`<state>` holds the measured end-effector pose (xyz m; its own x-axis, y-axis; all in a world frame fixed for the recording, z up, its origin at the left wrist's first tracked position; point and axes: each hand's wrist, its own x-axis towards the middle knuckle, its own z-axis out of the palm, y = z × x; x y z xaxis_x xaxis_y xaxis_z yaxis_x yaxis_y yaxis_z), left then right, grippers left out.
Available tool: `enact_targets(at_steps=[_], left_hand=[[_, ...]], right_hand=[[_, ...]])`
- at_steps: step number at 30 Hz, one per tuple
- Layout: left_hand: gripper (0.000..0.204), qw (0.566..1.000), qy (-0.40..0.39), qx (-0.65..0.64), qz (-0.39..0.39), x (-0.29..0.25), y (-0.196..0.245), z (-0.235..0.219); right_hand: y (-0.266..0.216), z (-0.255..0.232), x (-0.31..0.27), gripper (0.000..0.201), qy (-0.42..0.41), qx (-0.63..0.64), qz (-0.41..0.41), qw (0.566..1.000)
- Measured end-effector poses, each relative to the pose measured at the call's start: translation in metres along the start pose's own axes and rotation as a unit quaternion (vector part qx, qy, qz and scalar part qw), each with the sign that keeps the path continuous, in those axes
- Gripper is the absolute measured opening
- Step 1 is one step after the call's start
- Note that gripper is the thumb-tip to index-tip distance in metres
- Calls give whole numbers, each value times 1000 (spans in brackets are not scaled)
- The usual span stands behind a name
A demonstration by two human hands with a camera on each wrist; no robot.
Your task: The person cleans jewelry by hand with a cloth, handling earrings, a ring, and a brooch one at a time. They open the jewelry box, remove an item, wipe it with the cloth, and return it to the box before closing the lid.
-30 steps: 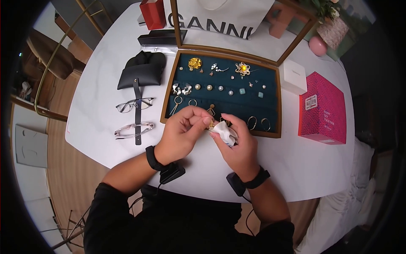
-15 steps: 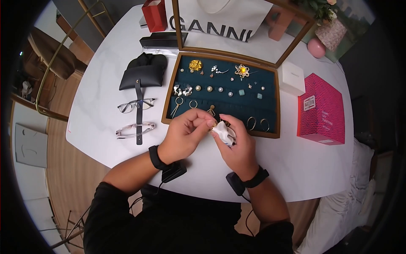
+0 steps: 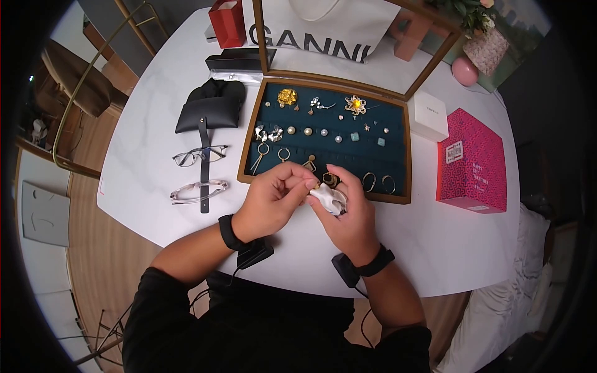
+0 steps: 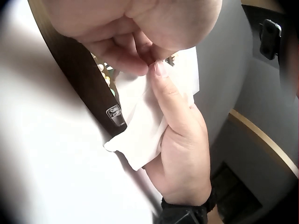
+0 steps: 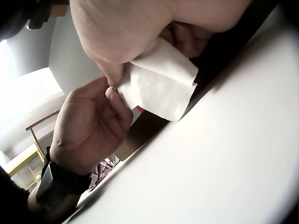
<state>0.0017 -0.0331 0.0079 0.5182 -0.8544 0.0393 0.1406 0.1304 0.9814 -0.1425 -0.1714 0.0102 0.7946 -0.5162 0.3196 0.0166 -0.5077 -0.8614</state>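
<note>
In the head view, both hands meet over the front edge of a jewelry box [image 3: 411, 155] lined in dark green. My left hand [image 3: 270, 198] pinches a small gold piece of jewelry [image 3: 317, 185] between thumb and forefinger, mostly covered by the fingertips. My right hand [image 3: 354, 221] holds a crumpled white cloth [image 3: 328, 200] against that piece. The cloth [image 4: 140, 112] hangs down from the right thumb in the left wrist view. A dark and gold ornament [image 3: 330, 180] shows just beyond the cloth, beside the right forefinger. Earrings and brooches sit in rows in the box.
The box's glass lid [image 3: 348, 73] stands raised at the back, before a white paper bag [image 3: 323, 31]. Left lie two pairs of glasses [image 3: 200, 155] and a black pouch [image 3: 210, 112]. A white box [image 3: 429, 116] and a pink box [image 3: 476, 165] stand right.
The right forefinger has lifted slightly, and more of the dark and gold ornament shows beside it. Both hands stay nearly in place, with the cloth still at the gold piece.
</note>
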Motion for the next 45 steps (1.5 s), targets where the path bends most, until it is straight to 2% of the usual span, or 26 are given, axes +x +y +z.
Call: enact_targets(at_steps=[9,18,23,26,32,35,38,45], left_hand=[[13,1000,25,-9,-1,3,3,-2],[19,997,-40,61,3,-5,-2,0],[19,998,-42,24,-44,-3,2,-3],[18,998,-22,-12,-54,-1,10,-2],[19,997,-33,-29,-59,1,11,-5],[22,995,-55,-69,-39,1,11,-5],[25,997,-72,-42,-2,2,3,-4],[25,995,-80,-66,-8,4,1,-7]], right_hand=[[5,2,-1,63,13,45,3,999],[-1,-5,3,50,10,21,-117,993],[-3,-3,6,44,33,10,-115,993],[-1,-2,6,43,37,8,-102,994],[-2,-2,6,43,40,12,-93,995],[0,-2,5,43,42,10,-95,995],[0,-2,5,44,40,9,-86,995],[0,-2,3,45,39,8,-65,997]])
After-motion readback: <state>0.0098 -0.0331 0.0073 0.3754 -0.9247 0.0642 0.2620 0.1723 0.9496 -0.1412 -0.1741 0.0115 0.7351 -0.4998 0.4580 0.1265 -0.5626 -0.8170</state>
